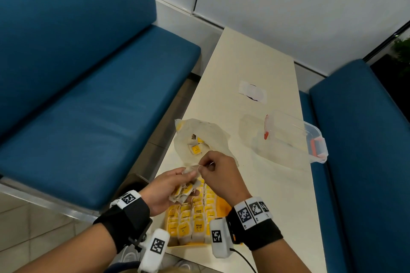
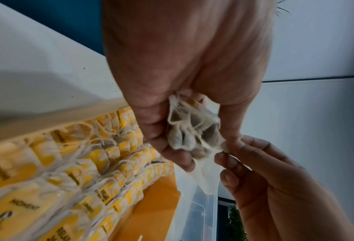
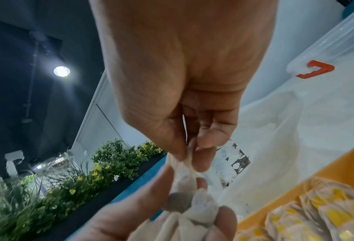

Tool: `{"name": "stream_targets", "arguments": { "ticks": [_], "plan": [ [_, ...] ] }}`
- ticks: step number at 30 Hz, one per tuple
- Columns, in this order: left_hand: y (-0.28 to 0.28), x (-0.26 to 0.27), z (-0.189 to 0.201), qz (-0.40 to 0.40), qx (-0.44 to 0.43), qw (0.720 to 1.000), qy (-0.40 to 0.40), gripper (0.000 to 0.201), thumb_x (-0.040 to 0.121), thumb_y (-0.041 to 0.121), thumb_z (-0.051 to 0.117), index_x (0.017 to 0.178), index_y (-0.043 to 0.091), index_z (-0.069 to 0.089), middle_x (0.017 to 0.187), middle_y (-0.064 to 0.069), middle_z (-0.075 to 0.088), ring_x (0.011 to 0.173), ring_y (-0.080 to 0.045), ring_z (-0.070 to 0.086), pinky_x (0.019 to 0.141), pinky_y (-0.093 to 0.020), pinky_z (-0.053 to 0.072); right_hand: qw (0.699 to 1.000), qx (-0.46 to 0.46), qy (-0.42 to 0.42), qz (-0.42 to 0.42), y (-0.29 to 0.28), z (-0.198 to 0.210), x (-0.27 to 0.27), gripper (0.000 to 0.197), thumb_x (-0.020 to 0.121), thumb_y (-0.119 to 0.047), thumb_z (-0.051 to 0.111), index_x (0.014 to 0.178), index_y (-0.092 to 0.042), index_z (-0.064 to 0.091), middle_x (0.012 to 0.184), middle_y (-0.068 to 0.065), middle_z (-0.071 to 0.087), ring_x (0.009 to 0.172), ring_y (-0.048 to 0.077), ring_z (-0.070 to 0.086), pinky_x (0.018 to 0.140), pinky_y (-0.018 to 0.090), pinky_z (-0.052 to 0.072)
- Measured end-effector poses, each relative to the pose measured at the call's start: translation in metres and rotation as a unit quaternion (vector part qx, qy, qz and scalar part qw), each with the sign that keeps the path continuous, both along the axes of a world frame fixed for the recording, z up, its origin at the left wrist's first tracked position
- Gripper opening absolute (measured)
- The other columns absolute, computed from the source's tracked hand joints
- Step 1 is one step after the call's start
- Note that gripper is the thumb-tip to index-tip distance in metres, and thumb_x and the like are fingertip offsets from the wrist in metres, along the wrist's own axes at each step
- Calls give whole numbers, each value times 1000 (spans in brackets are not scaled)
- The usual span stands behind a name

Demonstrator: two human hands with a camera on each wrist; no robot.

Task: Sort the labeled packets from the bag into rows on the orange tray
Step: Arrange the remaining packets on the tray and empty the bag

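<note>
I have a tangled clump of packets (image 1: 185,188) cupped in my left hand (image 1: 168,188), fingers (image 2: 167,146) curled round it, held just above the orange tray (image 1: 223,205) at the near edge of the tabletop (image 1: 255,68). My right hand (image 1: 221,175) is closed in a pinch, thumb and forefinger on the edge of one packet or its string at the top of the clump; the wrist views show white paper and thread between the fingertips (image 3: 201,161), but I cannot tell which of the two I actually have.

The step, as I read it, is freeing a single packet. The strings look looped through each other, so I would draw slowly and straight away from the left palm, keep the left grip firm but not crushing, and ease off if the whole clump lifts with it. A jerk could tear the thin paper or snap a tag off.

The tray already carries several rows of yellow-tagged packets (image 1: 195,221), standing close together, with bare orange at its right side. Once one is loose I would read its tag before choosing a row, and set it down without nudging its neighbours.

The bag (image 1: 204,137) lies open just beyond my hands, a few packets visible inside. A clear box (image 1: 310,137) with orange clips sits well off toward the right edge.
</note>
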State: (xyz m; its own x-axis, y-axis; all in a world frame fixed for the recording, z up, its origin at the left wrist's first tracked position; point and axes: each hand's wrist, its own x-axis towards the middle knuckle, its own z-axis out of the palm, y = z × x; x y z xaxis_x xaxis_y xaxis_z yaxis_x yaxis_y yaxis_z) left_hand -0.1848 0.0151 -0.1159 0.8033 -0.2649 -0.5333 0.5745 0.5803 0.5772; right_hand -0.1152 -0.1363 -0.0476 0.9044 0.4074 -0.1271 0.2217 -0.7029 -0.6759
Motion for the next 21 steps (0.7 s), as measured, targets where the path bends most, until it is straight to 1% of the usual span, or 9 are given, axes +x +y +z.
{"name": "stream_targets", "arguments": {
  "ticks": [1,3,5,7,9,12,14,17,21],
  "plan": [
    [0,0,0,15,10,1000,1,48,89,28,74,126,0,63,105,-15,68,87,-27,71,60,-28,56,1000,5,9,-2,0,1,1,11,85,-11,68,79,-21,67,71,-8,65,65,6,62,65,18,52],
    [0,1,0,28,32,999,3,47,90,25,73,125,-3,62,102,-14,70,85,-27,72,56,-26,55,999,21,28,-2,-1,1,2,16,85,-11,68,79,-25,65,71,-6,65,69,13,67,71,31,59],
    [1,2,1,29,36,999,4,44,89,29,73,122,0,65,101,-13,70,83,-25,71,56,-25,54,998,40,37,0,-3,1,2,21,84,-9,67,81,-29,62,73,-6,63,70,19,67,74,42,59],
    [2,2,2,17,27,999,7,42,90,34,72,118,3,66,98,-13,68,78,-22,69,55,-25,50,998,57,32,17,-5,2,2,25,84,-7,66,84,-30,59,73,-7,59,68,20,64,71,46,58],
    [3,2,5,1,15,1000,13,39,92,36,70,114,4,67,95,-14,66,73,-21,66,52,-24,46,997,60,27,45,-7,5,2,27,85,-6,66,86,-32,60,73,-9,58,66,15,58,71,41,58],
    [5,3,8,-17,-3,1000,27,37,92,35,69,111,4,66,94,-14,64,70,-19,63,48,-23,45,994,50,23,91,-12,8,1,26,83,0,65,89,-26,67,81,-8,64,73,8,58,70,18,51],
    [6,3,7,-27,-12,999,31,39,91,35,70,113,3,64,94,-13,63,70,-19,61,48,-22,43,993,37,27,105,-15,7,1,28,80,4,64,91,-21,70,85,-12,65,79,3,60,71,9,45],
    [7,4,6,-42,-19,998,33,40,90,36,70,113,3,63,92,-13,63,69,-18,58,47,-22,42,994,18,19,105,-16,5,1,29,81,3,65,94,-21,72,86,-17,63,81,0,61,73,8,45],
    [7,5,8,-53,-15,998,44,41,90,48,69,93,8,65,88,-12,63,64,-18,57,43,-20,41,994,33,-37,100,-18,6,3,17,85,-6,70,89,-21,75,93,-8,61,83,4,62,75,9,45]
  ]
}}
